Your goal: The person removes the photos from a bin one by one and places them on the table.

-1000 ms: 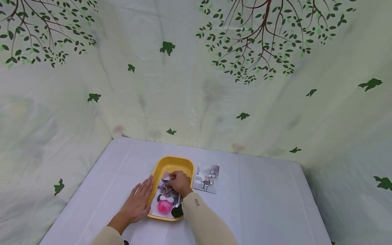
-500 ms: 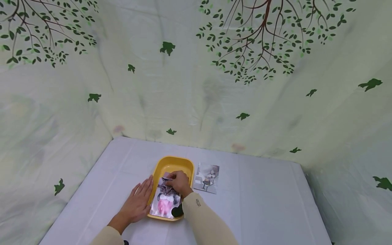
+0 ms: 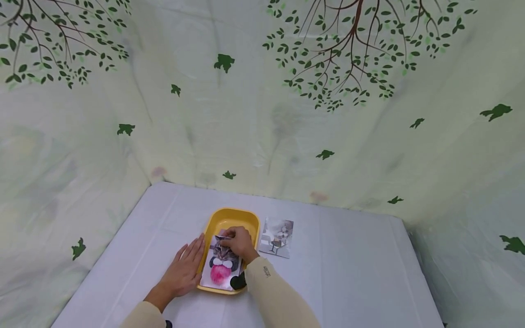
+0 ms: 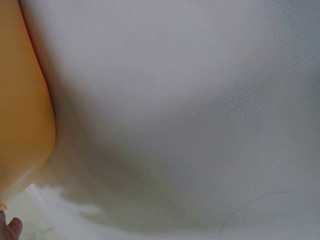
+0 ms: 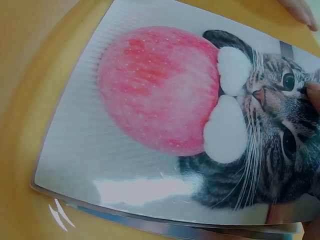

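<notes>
A yellow tray (image 3: 229,213) holds a small stack of photo prints. On top lies a glossy cat photo (image 3: 220,273), showing a tabby with white paws on a pink apple. My right hand (image 3: 241,242) reaches over the tray and pinches the photo near its far end, thumb on the cat's face. In the right wrist view the cat photo (image 5: 160,95) fills most of the frame, with edges of other prints (image 5: 130,225) showing beneath it. My left hand (image 3: 184,269) lies along the tray's left side with fingers straight, touching the rim.
Right of the tray, another photo print (image 3: 276,238) in grey tones lies on the white-covered table (image 3: 348,264). Behind the table hangs a pale curtain (image 3: 254,136) with leaf and branch patterns. The left wrist view shows the tray's outer wall (image 4: 25,110) and the table cover.
A bright glare covered the cat photo half a second ago and has gone, its surface having tilted slightly under my right hand. My left hand has stayed at the tray's side.
</notes>
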### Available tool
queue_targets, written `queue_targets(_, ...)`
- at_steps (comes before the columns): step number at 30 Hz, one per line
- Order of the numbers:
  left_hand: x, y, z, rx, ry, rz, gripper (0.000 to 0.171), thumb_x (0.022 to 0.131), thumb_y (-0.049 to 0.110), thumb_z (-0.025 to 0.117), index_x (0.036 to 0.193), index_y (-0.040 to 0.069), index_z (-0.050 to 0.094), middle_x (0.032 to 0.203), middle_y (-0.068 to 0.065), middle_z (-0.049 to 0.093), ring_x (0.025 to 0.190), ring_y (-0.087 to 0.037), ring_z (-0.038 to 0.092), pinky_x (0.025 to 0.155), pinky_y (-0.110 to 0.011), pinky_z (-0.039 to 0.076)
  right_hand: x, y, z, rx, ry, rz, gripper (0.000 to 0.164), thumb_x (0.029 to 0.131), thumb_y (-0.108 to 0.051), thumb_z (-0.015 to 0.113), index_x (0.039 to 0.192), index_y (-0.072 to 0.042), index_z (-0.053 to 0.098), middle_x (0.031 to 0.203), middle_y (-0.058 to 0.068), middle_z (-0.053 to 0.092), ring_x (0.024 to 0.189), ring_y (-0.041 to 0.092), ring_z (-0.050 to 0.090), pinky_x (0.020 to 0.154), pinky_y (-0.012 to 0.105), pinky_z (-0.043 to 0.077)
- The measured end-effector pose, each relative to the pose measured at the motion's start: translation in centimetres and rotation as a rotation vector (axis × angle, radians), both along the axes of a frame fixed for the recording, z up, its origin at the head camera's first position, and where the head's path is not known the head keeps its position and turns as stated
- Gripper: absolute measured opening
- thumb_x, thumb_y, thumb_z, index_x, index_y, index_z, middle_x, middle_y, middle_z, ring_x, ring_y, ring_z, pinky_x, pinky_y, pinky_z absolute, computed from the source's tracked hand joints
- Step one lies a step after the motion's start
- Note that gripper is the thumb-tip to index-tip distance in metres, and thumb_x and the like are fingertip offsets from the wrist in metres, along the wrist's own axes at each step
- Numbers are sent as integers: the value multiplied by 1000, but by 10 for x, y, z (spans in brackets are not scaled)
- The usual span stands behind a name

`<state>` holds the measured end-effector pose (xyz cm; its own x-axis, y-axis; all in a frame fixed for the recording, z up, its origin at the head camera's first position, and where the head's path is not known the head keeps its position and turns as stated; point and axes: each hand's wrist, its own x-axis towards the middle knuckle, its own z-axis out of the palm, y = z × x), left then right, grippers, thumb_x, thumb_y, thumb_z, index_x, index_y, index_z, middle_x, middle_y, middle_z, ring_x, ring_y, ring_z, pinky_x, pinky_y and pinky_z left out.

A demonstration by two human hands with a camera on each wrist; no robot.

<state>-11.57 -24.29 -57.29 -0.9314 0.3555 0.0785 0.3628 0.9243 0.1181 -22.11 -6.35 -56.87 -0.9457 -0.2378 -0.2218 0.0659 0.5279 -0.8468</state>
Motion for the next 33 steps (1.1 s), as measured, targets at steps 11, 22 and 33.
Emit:
queue_targets(11,-2,1,1,-8,35,-21,75,82,25,58,145,-8,31,154,-20,25,140,-35,25,111,-55,23,-9,18,23,-76,107,39,14,81,-20,77,90,-10,74,85,-5,67,75,7,56,72,22,51)
queue_targets(22,-1,2,1,9,16,-12,77,81,24,59,145,-7,31,155,-19,24,140,-34,25,112,-54,22,-29,49,69,-143,229,47,14,83,-17,75,93,-7,74,90,1,71,84,10,64,80,26,53)
queue_targets(33,0,1,1,34,17,-17,77,81,23,58,145,-8,29,156,-19,22,140,-34,25,111,-52,21,-42,104,121,-256,272,-43,17,82,-12,76,96,-3,74,93,9,72,87,18,66,84,36,53)
